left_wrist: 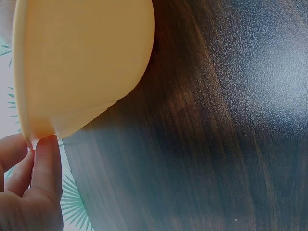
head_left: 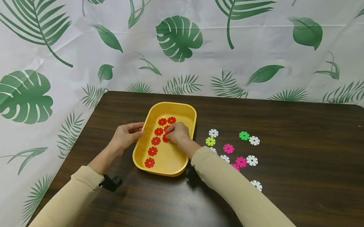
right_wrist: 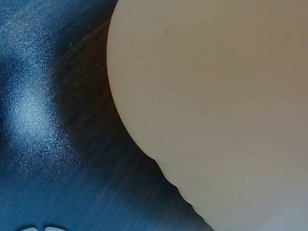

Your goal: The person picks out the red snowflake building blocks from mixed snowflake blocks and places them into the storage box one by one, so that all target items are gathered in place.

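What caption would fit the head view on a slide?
Right hand reaches among red discs in a yellow tray while left hand touches its rim; other discs lie on the table.

The yellow tray (left_wrist: 82, 62) fills the upper left, seen from outside and below its curved wall. The left hand (left_wrist: 29, 187) sits at the lower left, its fingertips (left_wrist: 45, 147) touching the tray's rim. The dark wooden table (left_wrist: 207, 144) spreads across the rest, with a strip of leaf-print cloth (left_wrist: 72, 204) beside the hand
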The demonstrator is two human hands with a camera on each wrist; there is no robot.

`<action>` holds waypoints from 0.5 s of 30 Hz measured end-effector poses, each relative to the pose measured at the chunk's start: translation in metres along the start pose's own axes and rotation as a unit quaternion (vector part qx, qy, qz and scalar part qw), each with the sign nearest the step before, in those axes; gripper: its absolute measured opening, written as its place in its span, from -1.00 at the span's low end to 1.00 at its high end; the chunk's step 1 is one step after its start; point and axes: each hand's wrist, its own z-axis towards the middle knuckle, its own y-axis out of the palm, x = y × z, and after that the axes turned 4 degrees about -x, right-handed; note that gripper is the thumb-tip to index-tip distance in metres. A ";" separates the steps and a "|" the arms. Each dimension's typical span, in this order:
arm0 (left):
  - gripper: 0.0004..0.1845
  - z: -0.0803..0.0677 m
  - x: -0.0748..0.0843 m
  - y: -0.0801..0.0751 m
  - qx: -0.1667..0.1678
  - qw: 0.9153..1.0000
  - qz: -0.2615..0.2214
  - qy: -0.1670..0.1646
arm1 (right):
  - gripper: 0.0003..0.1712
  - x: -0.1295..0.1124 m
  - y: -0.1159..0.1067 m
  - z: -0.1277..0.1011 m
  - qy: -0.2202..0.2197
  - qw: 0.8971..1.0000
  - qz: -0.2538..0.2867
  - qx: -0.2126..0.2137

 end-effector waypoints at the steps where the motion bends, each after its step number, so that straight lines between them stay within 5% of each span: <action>1: -0.55 0.000 0.000 0.000 0.000 1.000 0.000 0.000 | -0.85 0.000 0.000 0.000 0.000 1.000 -0.002 0.000; 15: -0.55 -0.001 0.001 0.000 -0.001 1.000 0.004 0.002 | -0.86 0.001 0.000 0.000 -0.004 1.000 -0.005 0.003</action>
